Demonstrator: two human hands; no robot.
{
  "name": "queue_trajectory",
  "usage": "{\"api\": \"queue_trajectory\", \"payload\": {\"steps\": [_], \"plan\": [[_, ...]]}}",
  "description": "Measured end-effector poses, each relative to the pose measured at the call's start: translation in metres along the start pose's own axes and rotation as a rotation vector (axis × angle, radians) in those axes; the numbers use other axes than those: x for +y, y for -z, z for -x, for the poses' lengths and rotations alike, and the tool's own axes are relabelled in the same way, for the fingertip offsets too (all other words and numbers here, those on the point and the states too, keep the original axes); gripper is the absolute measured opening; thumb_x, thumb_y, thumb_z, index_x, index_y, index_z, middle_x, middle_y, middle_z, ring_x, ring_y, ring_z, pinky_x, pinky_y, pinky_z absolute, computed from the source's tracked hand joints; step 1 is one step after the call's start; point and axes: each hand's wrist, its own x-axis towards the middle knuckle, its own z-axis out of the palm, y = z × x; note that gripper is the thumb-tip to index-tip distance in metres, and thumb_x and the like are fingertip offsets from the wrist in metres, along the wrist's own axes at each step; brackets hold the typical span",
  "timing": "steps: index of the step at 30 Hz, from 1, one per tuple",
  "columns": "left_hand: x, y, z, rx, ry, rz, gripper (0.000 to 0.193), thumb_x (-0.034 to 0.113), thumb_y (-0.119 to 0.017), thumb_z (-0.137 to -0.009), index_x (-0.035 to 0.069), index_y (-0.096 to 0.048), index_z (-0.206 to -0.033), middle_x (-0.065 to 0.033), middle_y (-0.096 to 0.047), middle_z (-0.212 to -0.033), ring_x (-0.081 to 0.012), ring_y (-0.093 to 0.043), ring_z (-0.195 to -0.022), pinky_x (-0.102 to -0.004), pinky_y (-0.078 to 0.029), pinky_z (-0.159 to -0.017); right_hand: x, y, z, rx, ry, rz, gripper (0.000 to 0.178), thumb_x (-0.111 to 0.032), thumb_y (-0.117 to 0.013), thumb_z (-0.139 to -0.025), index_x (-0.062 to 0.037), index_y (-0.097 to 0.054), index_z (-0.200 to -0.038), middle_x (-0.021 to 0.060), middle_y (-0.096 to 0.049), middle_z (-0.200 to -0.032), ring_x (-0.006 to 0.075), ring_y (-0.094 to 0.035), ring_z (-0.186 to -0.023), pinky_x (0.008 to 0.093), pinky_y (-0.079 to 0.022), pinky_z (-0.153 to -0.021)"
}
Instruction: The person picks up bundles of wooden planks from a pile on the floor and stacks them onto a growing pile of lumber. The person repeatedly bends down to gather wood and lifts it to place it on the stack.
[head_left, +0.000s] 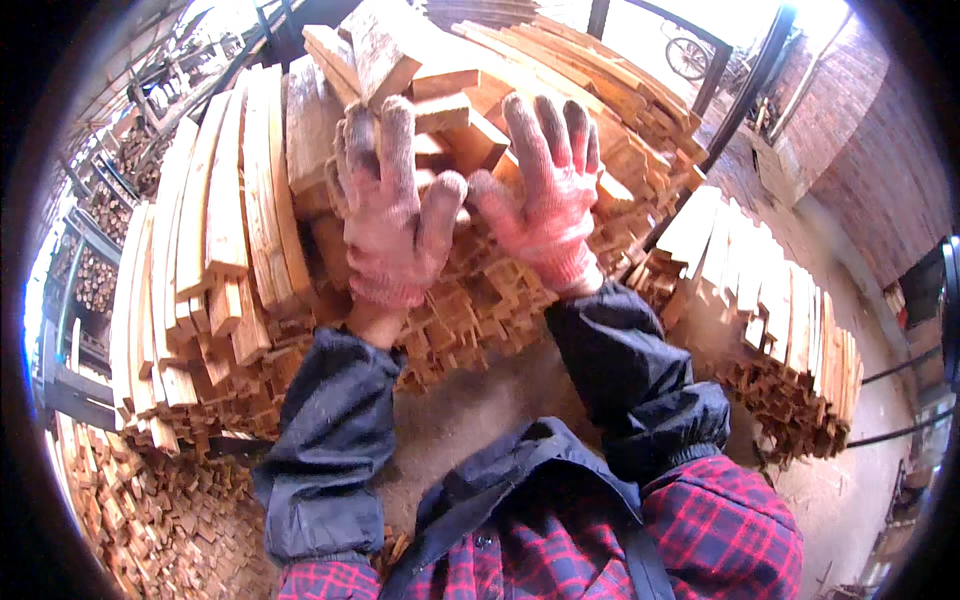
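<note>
The stack of short wooden blocks (pixel 440 130) stands straight ahead of the person, piled end-on so that the cut ends face the chest and each block's long axis runs away into the pile. Both hands are laid flat on those ends near the top of the stack. The left hand (pixel 395 215), in a worn pinkish knit glove, has its fingers spread and pointing up over the block ends, clasping nothing. The right hand (pixel 545 205), gloved the same, rests with open fingers just beside it, the two thumbs nearly meeting at the middle of the pile. Neither hand is nearer; they sit level, side by side. Dark blue oversleeves (pixel 335 440) cover both forearms above a red plaid shirt (pixel 720 530). Against the left side of the stack lean long pale planks (pixel 215 200), standing on edge. To the right lies a lower row of stacked slats (pixel 780 310) on the dusty floor, and beyond it a brick wall (pixel 870 150).
</note>
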Motion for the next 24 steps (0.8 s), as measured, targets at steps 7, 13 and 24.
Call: {"api": "queue_trajectory", "payload": {"steps": [7,13,24], "plan": [[-0.008,-0.018,-0.016,-0.113,0.318,-0.065,0.051,0.039,-0.043,-0.103,0.009,-0.045,-0.144,-0.0200,-0.050,-0.142,-0.0370,-0.044,-0.134,-0.0417,-0.036,-0.109,0.033,-0.070,-0.032,-0.079,0.032,-0.093,0.065,-0.048,-0.063,-0.084,-0.0013,-0.055,-0.128,0.0225,-0.060,-0.119,0.0457,-0.050,-0.115,0.0531,-0.034,-0.102],[-0.042,0.015,0.019,-0.086,0.258,-0.274,0.048,0.042,-0.053,-0.098,0.016,-0.052,-0.139,-0.0256,-0.054,-0.132,-0.0433,-0.054,-0.118,-0.0460,-0.044,-0.100,0.016,-0.049,-0.026,-0.085,0.020,-0.267,0.043,-0.032,-0.062,-0.090,-0.0067,-0.061,-0.124,0.0186,-0.063,-0.124,0.0406,-0.055,-0.118,0.0514,-0.035,-0.107],[-0.017,-0.017,0.028,-0.015,0.119,-0.239,0.057,0.042,-0.048,-0.101,-0.004,-0.050,-0.136,-0.0258,-0.050,-0.136,-0.0423,-0.045,-0.130,-0.0494,-0.033,-0.110,0.104,0.028,0.030,-0.068,-0.055,0.101,0.077,-0.050,-0.076,-0.076,-0.0056,-0.054,-0.134,0.0192,-0.057,-0.131,0.0467,-0.046,-0.126,0.0540,-0.037,-0.105]]}}
